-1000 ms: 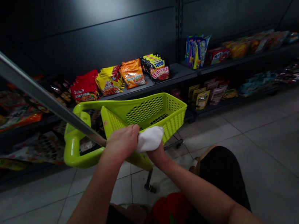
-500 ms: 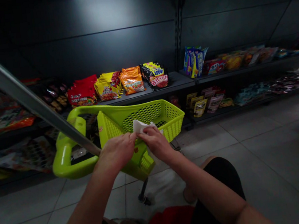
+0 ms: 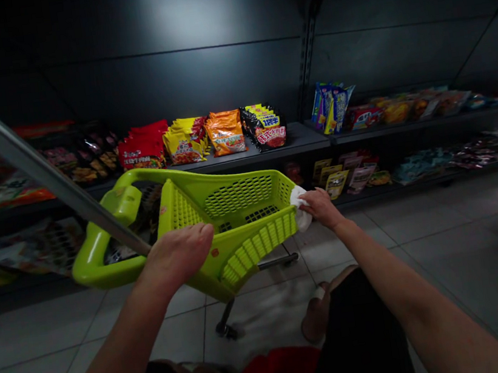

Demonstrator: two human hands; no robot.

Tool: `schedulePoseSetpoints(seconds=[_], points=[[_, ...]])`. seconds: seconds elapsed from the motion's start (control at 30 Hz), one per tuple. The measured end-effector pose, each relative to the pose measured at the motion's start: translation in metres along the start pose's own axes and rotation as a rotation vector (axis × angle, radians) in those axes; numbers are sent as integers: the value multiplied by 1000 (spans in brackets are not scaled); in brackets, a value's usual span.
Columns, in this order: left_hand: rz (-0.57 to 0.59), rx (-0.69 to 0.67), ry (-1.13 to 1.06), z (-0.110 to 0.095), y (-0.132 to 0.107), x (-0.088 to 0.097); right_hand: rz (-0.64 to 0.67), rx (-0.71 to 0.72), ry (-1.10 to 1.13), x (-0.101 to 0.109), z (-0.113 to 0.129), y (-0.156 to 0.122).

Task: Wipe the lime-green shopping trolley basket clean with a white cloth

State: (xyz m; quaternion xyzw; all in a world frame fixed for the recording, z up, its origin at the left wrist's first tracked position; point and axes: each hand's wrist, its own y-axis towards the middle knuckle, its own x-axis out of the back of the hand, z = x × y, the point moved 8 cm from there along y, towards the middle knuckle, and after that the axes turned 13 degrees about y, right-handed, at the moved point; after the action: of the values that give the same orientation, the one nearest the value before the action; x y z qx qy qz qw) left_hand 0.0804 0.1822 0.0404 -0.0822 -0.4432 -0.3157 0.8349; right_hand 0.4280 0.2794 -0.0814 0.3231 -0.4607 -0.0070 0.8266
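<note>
A lime-green plastic shopping cart [image 3: 257,249] stands in front of me, its basket showing nothing inside. My left hand [image 3: 184,250] is closed over the near side rim, close to the handle end; its fingertips are partly hidden. At the basket's far right corner, my right hand [image 3: 319,206] grips a thin white cloth [image 3: 301,213]. That cloth is draped over the corner and touches the rim, hanging down outside it. The cart's curved handle [image 3: 109,278] lies to the left of my left hand.
Behind the cart, a dark shelf [image 3: 302,136] carries red, yellow, orange and black noodle packs [image 3: 226,133]. Blue snack bags [image 3: 333,107] stand farther right, with more packets [image 3: 335,183] on the lower shelf. A metal pole [image 3: 43,158] slants across the left. My legs are close below the cart.
My right hand has moved right along the basket with the white cloth, from beside my left hand to the far corner. My left hand has shifted slightly left, and the cart has turned a little.
</note>
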Motion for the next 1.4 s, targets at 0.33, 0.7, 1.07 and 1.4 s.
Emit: schedulePoseSetpoints(seconds=[0.33, 0.7, 1.07, 1.4], points=[[-19, 106, -12, 18, -6, -23, 51, 240, 38, -71, 206, 17], [66, 46, 66, 48, -45, -37, 260, 308, 98, -25, 139, -24], [143, 116, -122, -1, -28, -47, 190, 187, -13, -29, 170, -56], [-68, -13, -284, -38, -52, -47, 410, 701, 277, -18, 200, -81]])
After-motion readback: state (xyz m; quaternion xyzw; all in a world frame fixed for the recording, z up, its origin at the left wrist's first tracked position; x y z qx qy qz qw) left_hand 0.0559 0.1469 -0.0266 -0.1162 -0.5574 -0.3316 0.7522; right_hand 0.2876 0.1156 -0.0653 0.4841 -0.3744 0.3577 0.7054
